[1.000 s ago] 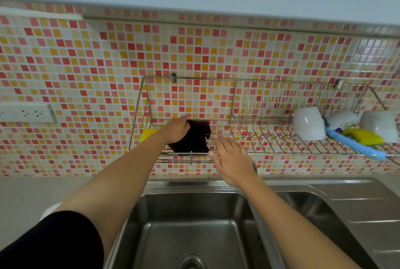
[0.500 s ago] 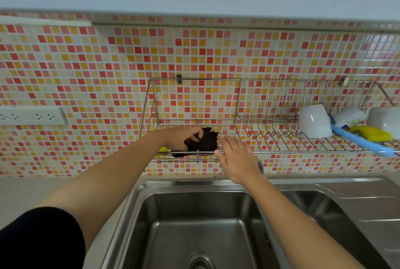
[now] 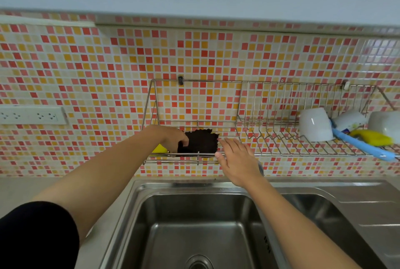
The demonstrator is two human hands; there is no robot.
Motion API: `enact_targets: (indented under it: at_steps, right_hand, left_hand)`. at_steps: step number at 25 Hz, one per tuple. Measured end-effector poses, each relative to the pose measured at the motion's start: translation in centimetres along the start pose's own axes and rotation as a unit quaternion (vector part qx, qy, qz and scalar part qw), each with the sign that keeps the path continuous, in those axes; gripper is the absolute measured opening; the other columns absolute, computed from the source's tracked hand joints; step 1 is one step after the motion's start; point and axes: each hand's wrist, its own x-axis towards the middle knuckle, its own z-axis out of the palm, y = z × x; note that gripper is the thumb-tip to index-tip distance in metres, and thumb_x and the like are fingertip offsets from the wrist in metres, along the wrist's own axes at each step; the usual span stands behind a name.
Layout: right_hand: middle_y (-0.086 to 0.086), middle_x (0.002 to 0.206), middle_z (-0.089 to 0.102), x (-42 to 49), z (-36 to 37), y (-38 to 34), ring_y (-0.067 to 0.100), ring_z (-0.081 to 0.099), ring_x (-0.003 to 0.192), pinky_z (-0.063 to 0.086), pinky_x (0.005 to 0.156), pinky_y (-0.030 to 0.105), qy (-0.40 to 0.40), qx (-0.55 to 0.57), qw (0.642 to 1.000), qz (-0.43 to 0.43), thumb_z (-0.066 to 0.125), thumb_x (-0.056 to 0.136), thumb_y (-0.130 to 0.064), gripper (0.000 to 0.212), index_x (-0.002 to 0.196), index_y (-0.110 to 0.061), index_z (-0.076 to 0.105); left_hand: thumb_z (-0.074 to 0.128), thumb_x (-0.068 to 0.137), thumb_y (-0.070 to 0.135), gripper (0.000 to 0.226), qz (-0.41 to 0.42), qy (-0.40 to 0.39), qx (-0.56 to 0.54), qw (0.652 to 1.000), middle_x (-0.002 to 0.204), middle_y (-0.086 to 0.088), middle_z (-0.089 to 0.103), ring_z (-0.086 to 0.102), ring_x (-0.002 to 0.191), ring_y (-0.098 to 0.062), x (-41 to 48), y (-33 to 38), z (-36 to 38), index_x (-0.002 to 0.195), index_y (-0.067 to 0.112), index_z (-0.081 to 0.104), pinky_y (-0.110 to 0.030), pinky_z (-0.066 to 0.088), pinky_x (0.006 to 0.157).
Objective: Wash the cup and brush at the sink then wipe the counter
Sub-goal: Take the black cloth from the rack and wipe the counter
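I see the left hand (image 3: 173,137) gripping the dark cloth (image 3: 201,143) at the left end of the wire rack (image 3: 292,154), the right hand (image 3: 238,160) spread flat beside it, the white cup (image 3: 313,124) and blue brush (image 3: 363,145) at its right end, and print too blurry to read on the steel sink (image 3: 194,225).

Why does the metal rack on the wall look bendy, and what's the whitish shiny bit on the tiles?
Head view: the wide-angle lens bows straight lines, so the wire rack and cupboard edge curve; head view: light glares off the tiles at far right, paling their colours; head view: the dark cloth the left hand grips shows almost no detail.
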Motion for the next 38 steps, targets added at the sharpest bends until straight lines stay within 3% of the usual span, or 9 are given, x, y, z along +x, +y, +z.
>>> enact_targets:
  at_steps: [4,9,16,19,22,25,29,32,38]
  right_hand:
    - [-0.003,0.152,0.029,-0.1,0.1,0.0,0.017,0.019,0.142,0.010,0.116,0.038,0.007,0.002,1.000,-0.003,-0.008,0.080,-0.060,0.081,0.144,-0.022,0.025]
    - [0.000,0.150,0.031,0.7,-2.1,-0.2,0.019,0.027,0.138,0.017,0.114,0.038,0.003,0.159,0.987,0.012,0.046,0.093,-0.043,0.060,0.144,-0.020,0.025]
    - [-0.004,0.124,0.047,2.1,-8.4,-4.2,0.015,0.054,0.108,0.050,0.086,0.031,0.131,0.372,0.917,-0.052,0.068,0.080,-0.028,0.060,0.126,-0.027,0.029]
    - [-0.004,0.099,0.051,0.6,-11.7,-5.3,0.014,0.059,0.083,0.052,0.064,0.027,0.116,0.426,0.890,-0.111,0.060,0.080,-0.016,0.041,0.097,-0.038,0.031]
    - [0.002,0.084,0.056,-1.3,-14.1,-5.5,0.013,0.055,0.072,0.044,0.059,0.024,0.072,0.464,0.871,-0.146,0.053,0.083,-0.007,0.034,0.087,-0.036,0.035]
    - [0.016,0.077,0.054,-2.6,-14.0,-6.1,0.019,0.047,0.059,0.034,0.049,0.031,0.003,0.540,0.830,-0.137,0.042,0.086,-0.005,0.027,0.087,-0.032,0.039]
    - [-0.004,0.091,0.053,-4.3,-11.6,-7.9,0.006,0.054,0.073,0.045,0.059,0.022,-0.030,0.604,0.783,-0.146,0.047,0.084,-0.017,0.015,0.091,-0.029,0.043]
    - [-0.007,0.099,0.060,-4.7,-9.9,-9.0,0.005,0.061,0.089,0.056,0.071,0.030,0.030,0.483,0.862,-0.149,0.071,0.078,-0.040,0.030,0.094,-0.034,0.045]
    - [-0.012,0.080,0.062,-4.5,-9.5,-8.7,-0.001,0.059,0.076,0.047,0.063,0.018,0.021,0.393,0.903,-0.170,0.067,0.081,-0.039,0.013,0.082,-0.030,0.059]
  left_hand:
    - [0.064,0.084,0.016,0.032,0.016,0.036,0.050,0.998,0.102,-0.001,0.047,0.045,0.089,-0.021,-0.1,0.4,0.3,0.114,0.015,0.054,-0.031,0.040,0.071]
    - [0.052,0.085,0.008,0.013,0.068,0.177,-0.057,0.980,0.076,0.003,0.051,0.048,0.072,-0.016,-1.9,0.9,-2.0,0.092,0.011,0.063,-0.029,0.036,0.064]
    - [0.041,0.092,0.009,0.032,0.098,0.435,-0.294,0.845,0.098,0.011,0.056,0.055,0.088,-0.013,-8.9,5.3,-6.5,0.111,0.028,0.057,-0.025,0.049,0.074]
    - [0.048,0.093,0.008,0.028,0.125,0.483,-0.402,0.768,0.102,0.007,0.062,0.063,0.090,-0.028,-12.8,6.0,-6.6,0.110,0.030,0.050,-0.049,0.055,0.077]
    - [0.056,0.091,0.010,0.021,0.170,0.453,-0.524,0.701,0.103,-0.007,0.064,0.067,0.091,-0.024,-16.5,6.4,-6.1,0.110,0.018,0.052,-0.043,0.058,0.077]
    - [0.060,0.088,0.013,0.025,0.150,0.423,-0.564,0.693,0.088,-0.005,0.068,0.069,0.083,-0.021,-18.3,7.0,-4.4,0.111,0.018,0.053,-0.044,0.056,0.077]
    - [0.061,0.088,0.020,0.027,0.106,0.496,-0.510,0.695,0.084,-0.007,0.069,0.068,0.080,-0.023,-18.8,8.6,-2.7,0.109,0.032,0.051,-0.051,0.056,0.074]
    - [0.060,0.089,0.028,0.031,0.076,0.572,-0.363,0.731,0.085,0.007,0.064,0.063,0.078,-0.007,-19.6,9.5,-2.4,0.111,0.042,0.043,-0.029,0.057,0.064]
    - [0.059,0.088,0.025,0.015,0.068,0.576,-0.253,0.775,0.090,0.025,0.055,0.055,0.084,0.005,-20.4,7.2,-1.0,0.103,0.026,0.059,-0.015,0.047,0.070]
